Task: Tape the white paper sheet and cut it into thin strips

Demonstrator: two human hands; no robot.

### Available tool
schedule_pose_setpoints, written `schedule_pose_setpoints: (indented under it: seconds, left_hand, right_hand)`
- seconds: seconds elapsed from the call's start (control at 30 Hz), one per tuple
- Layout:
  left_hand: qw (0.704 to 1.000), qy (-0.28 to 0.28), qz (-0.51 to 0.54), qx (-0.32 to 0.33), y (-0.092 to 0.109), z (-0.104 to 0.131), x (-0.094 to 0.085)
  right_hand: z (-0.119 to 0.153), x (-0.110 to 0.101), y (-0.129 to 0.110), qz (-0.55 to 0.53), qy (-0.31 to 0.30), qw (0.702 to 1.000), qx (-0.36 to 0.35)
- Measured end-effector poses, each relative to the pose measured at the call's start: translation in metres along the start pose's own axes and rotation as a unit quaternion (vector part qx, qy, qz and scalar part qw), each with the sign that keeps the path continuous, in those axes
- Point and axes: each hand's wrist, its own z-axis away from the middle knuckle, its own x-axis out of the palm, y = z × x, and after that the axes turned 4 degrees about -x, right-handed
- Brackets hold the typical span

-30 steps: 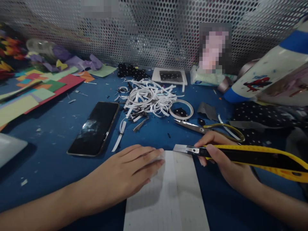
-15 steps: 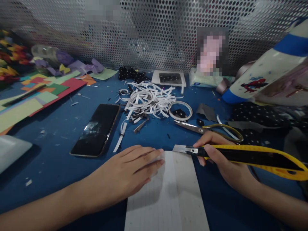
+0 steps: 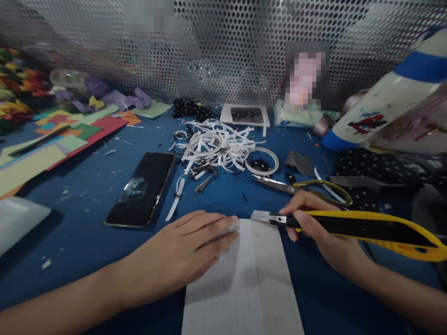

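Note:
A long white board (image 3: 244,284) runs toward me along the front of the table, with a paler strip down its middle. My left hand (image 3: 195,246) lies across its left side, fingers stretched out, fingertips near the far end; something clear and shiny shows at the fingertips, too faint to name. A yellow and black utility knife (image 3: 356,228) is gripped in my right hand (image 3: 328,237), thumb along its near side. Its blade points left, at the board's far edge, just right of my left fingertips. Whether the blade touches the board I cannot tell.
Scissors (image 3: 300,187) lie beyond my right hand. Tape rolls and a heap of white paper strips (image 3: 216,144) sit mid-table, a phone (image 3: 141,190) to their left. Coloured paper (image 3: 87,139) spreads left; a bottle (image 3: 387,97) leans right. A perforated metal panel (image 3: 223,51) stands behind.
Both hands and the knife hold nearly the same place on the board. The view has shifted slightly, moving the phone and coloured paper a little to the right.

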Motion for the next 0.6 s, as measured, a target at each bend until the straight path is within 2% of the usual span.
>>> schedule_pose_setpoints:
  seconds: [0.37, 0.6]
  left_hand:
    - [1.0, 0.008, -0.001, 0.004, 0.0015, -0.0031, -0.0024]
    - [0.999, 0.003, -0.024, 0.025, 0.0012, -0.0014, -0.0005]
  right_hand:
    - [0.001, -0.0001, -0.0001, -0.028, -0.013, 0.999, 0.01]
    - [0.0017, 0.0018, 0.0038, -0.085, -0.016, 0.996, 0.014]
